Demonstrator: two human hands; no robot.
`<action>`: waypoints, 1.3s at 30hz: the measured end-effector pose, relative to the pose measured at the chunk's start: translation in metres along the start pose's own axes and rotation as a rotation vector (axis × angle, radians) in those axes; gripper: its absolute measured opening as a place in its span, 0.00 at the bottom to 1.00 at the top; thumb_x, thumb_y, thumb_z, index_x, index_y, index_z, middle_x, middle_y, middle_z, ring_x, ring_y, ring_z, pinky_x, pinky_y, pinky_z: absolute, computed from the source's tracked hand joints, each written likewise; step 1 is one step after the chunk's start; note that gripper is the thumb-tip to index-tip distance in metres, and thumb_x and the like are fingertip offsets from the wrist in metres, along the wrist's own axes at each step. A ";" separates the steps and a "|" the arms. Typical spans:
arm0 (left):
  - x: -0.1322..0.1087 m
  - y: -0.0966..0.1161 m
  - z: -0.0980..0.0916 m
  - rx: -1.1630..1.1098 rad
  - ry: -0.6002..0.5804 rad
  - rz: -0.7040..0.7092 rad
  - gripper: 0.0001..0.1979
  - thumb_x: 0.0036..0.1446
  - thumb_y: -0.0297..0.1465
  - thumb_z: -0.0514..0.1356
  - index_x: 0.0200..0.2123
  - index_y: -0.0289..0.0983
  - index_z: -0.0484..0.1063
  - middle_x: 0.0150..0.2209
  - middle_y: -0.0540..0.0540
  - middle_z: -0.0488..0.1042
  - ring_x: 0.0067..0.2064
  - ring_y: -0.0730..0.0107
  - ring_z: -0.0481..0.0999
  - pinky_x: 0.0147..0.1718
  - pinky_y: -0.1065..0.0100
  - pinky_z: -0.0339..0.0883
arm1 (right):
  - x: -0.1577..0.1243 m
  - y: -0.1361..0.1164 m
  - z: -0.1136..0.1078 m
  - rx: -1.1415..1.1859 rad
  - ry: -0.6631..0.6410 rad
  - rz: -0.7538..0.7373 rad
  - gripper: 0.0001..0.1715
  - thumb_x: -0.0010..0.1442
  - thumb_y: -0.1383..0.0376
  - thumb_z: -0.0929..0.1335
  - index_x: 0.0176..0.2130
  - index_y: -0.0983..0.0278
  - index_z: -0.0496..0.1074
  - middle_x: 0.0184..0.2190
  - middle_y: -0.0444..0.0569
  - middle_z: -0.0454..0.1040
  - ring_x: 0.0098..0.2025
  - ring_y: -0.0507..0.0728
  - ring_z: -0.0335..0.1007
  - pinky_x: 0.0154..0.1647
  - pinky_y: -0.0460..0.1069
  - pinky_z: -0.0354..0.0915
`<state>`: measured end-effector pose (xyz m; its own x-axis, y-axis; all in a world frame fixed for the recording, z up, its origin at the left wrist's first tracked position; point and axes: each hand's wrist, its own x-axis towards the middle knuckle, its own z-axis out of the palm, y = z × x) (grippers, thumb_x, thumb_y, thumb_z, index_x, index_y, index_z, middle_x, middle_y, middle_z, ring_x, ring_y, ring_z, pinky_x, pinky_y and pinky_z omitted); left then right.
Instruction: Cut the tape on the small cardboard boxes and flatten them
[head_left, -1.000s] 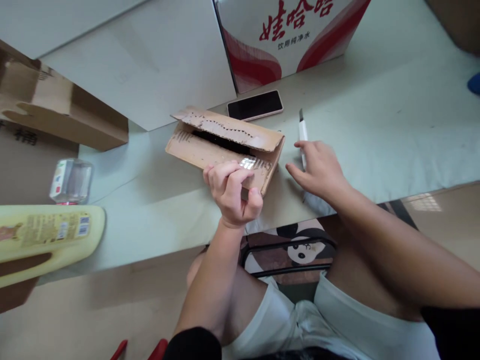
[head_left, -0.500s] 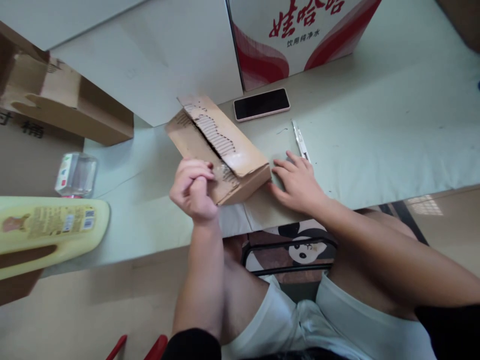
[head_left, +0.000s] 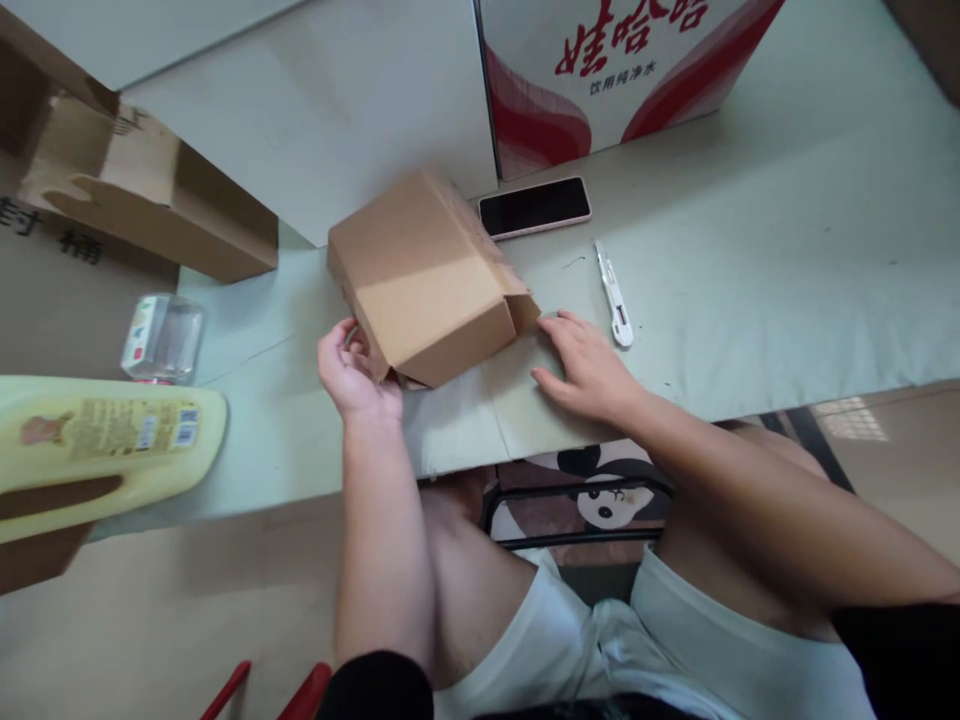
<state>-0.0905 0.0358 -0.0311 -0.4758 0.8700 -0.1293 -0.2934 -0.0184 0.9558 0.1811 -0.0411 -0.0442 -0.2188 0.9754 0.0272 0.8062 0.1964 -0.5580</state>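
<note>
A small brown cardboard box [head_left: 420, 275] stands tilted on the cloth-covered table, with a plain side up and a short flap sticking out at its right end. My left hand [head_left: 357, 378] is at the box's lower left corner, palm turned up. Its fingers curl in at the edge there, partly hidden by the cardboard. On the right, my right hand [head_left: 589, 370] rests on the cloth, fingers stretched and thumb apart, fingertips close by the protruding flap. A white utility knife [head_left: 615, 295] lies just beyond that hand, its blade end pointing away.
Behind the box stand a large white carton [head_left: 322, 120] and a red-and-white printed carton [head_left: 600, 90]. A phone [head_left: 535, 207] lies before them. Leftward are a clear plastic container [head_left: 169, 338], a yellow bottle [head_left: 112, 440] and brown cardboard [head_left: 217, 220]. The table's front edge runs above my lap.
The box has turned over: its printed, slit face was up and now a plain face is. My left hand has moved left and rolled palm up. My right hand has barely moved.
</note>
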 end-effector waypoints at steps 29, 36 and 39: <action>-0.038 0.026 0.008 0.055 -0.396 -0.184 0.14 0.45 0.41 0.66 0.34 0.40 0.75 0.40 0.43 0.81 0.46 0.54 0.82 0.44 0.57 0.79 | 0.002 0.020 -0.012 0.267 0.241 -0.101 0.34 0.58 0.47 0.68 0.55 0.66 0.67 0.51 0.65 0.77 0.55 0.71 0.74 0.55 0.67 0.72; -0.044 0.010 0.018 0.044 -0.401 -0.053 0.25 0.50 0.56 0.61 0.34 0.39 0.76 0.39 0.40 0.81 0.60 0.45 0.76 0.50 0.56 0.76 | 0.002 0.023 -0.015 0.259 0.477 0.008 0.44 0.55 0.44 0.72 0.61 0.65 0.64 0.55 0.64 0.74 0.56 0.69 0.73 0.54 0.64 0.73; -0.042 0.007 0.019 0.048 -0.355 -0.043 0.27 0.49 0.58 0.62 0.34 0.41 0.77 0.40 0.42 0.82 0.58 0.48 0.78 0.48 0.57 0.78 | 0.002 0.020 -0.021 0.342 0.555 0.035 0.34 0.56 0.44 0.71 0.51 0.63 0.71 0.41 0.55 0.78 0.42 0.62 0.76 0.43 0.57 0.74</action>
<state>-0.0571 0.0084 -0.0140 -0.1437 0.9866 -0.0778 -0.2634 0.0376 0.9640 0.2081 -0.0328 -0.0377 0.1947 0.9055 0.3771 0.5669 0.2099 -0.7966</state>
